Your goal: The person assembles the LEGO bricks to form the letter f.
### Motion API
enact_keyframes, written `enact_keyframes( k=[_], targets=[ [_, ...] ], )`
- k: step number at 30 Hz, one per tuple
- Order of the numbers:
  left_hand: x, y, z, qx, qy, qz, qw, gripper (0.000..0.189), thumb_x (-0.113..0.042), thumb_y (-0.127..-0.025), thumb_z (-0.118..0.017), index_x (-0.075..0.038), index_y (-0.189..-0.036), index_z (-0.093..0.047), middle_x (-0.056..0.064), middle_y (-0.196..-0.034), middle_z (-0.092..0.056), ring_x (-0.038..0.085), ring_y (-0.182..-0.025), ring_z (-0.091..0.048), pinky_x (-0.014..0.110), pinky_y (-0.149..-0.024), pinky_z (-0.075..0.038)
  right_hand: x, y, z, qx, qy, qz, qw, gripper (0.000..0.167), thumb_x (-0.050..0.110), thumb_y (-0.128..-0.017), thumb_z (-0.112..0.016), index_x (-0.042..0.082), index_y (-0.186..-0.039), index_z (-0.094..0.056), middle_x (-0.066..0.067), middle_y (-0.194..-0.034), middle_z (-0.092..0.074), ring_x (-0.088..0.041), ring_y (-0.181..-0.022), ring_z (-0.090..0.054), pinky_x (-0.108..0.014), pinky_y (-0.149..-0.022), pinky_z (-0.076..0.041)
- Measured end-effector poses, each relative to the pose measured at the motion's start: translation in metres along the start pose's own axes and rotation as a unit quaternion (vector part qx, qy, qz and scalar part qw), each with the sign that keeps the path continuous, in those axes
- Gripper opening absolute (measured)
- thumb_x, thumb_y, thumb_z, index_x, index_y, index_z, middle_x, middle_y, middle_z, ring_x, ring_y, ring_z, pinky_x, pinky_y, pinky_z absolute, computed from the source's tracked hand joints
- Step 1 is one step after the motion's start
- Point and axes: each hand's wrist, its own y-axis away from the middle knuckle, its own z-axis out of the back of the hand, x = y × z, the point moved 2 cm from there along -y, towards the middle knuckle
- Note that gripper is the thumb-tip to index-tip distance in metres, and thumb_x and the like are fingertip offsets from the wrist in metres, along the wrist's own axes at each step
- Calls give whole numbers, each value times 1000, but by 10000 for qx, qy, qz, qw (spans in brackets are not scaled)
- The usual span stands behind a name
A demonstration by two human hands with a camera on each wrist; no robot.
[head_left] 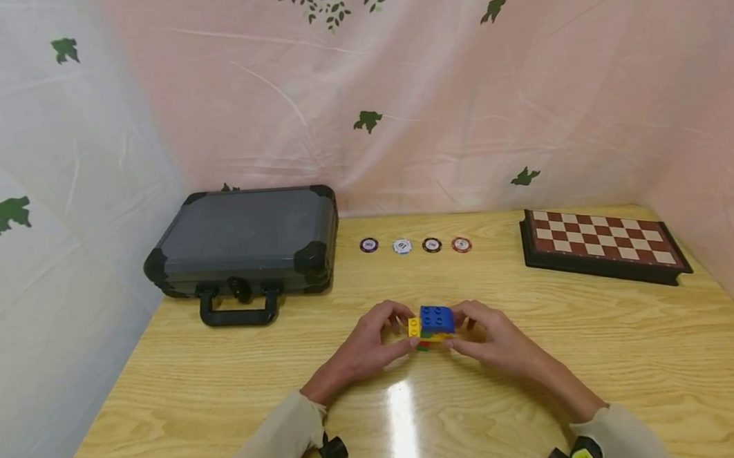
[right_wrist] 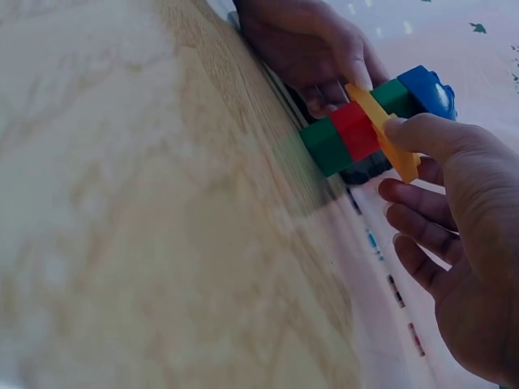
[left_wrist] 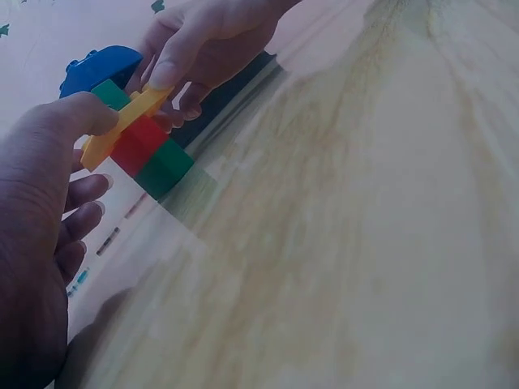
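Observation:
A stack of toy building bricks stands upright between my two hands at the middle of the table. From the bottom it has a green brick [left_wrist: 165,168], a red brick [left_wrist: 139,144], a long flat yellow plate [right_wrist: 379,126], a smaller green brick [right_wrist: 393,97] and a curved blue brick [head_left: 437,319] on top. My left hand [head_left: 368,339] pinches the plate's left end, thumb in front. On the other end, my right hand [head_left: 503,334] does the same. The lowest brick is right at the tabletop, where its reflection shows.
A grey hard case [head_left: 243,235] with a black handle lies at the back left. Several poker chips, one of them purple [head_left: 369,245], form a row behind the bricks. At the back right is a checkered game board [head_left: 604,239]. Pink-white cloth [head_left: 369,160] hangs behind the wooden table [head_left: 226,395].

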Motion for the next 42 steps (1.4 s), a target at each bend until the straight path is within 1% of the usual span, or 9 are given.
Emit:
enact_keyframes(
  k=[6,12,15,20,24,29,34,37,42],
  targets=[
    [0,1,2,28,-101,95,9999,33,-19,-95,-77,-11,-123,-61,-1,-112,-61,15,-100,-55,34,-88,-48,0,0,0,-40,49,18,10000,30,2,-91,-78,11,-116,-65,7,-102,-63,-16,-93,-60,-32,-80,-52],
    [-2,1,4,-27,-264,76,9996,32,-19,-93,-80,-13,-120,-64,-3,-111,-61,15,-99,-55,35,-87,-48,1,1,2,-92,136,-141,9998,31,3,-91,-79,7,-119,-66,5,-103,-65,-18,-93,-61,-33,-81,-53],
    [-3,1,4,-53,-313,42,9995,30,-19,-93,-80,-13,-118,-65,-4,-110,-62,15,-99,-55,34,-86,-48,1,1,2,-144,153,-120,9997,31,3,-91,-78,5,-120,-67,3,-105,-66,-19,-92,-62,-34,-80,-53],
    [-5,0,5,-123,-585,-58,9982,28,-21,-95,-78,-11,-119,-67,-3,-109,-62,14,-100,-55,34,-85,-49,2,1,2,-265,181,-69,9995,27,2,-93,-76,4,-119,-68,1,-105,-68,-16,-91,-61,-32,-79,-54],
    [-5,-1,5,-213,-741,-44,9970,28,-21,-98,-75,-9,-122,-68,-2,-110,-63,14,-102,-55,34,-86,-49,3,-1,1,-323,196,-87,9992,24,3,-94,-74,3,-118,-69,1,-103,-69,-13,-90,-62,-30,-79,-55],
    [-4,-3,4,-371,-797,-24,9961,30,-22,-99,-73,-9,-125,-69,-1,-110,-63,15,-103,-53,36,-88,-49,1,-4,0,-359,160,-304,9988,25,5,-96,-73,1,-120,-69,1,-103,-70,-13,-90,-64,-30,-80,-56],
    [-3,-7,3,-540,-882,-26,9946,31,-25,-99,-73,-9,-125,-70,-2,-108,-64,16,-101,-54,37,-88,-48,0,-6,-1,-395,146,-768,9962,26,13,-101,-69,0,-124,-68,-2,-107,-70,-16,-93,-63,-32,-83,-55],
    [-1,-10,2,-633,-833,28,9945,30,-25,-99,-72,-8,-124,-72,-2,-106,-65,15,-99,-55,36,-86,-49,1,-7,-2,-404,110,-1035,9937,26,16,-104,-65,1,-125,-68,-3,-109,-70,-18,-96,-63,-35,-86,-55],
    [0,-15,0,-733,-764,142,9943,30,-27,-100,-71,-8,-123,-73,-1,-106,-66,15,-98,-56,34,-84,-50,-1,-9,-3,-424,88,-1267,9910,27,17,-106,-62,0,-126,-67,-5,-111,-70,-20,-99,-64,-37,-90,-55]
  ],
)
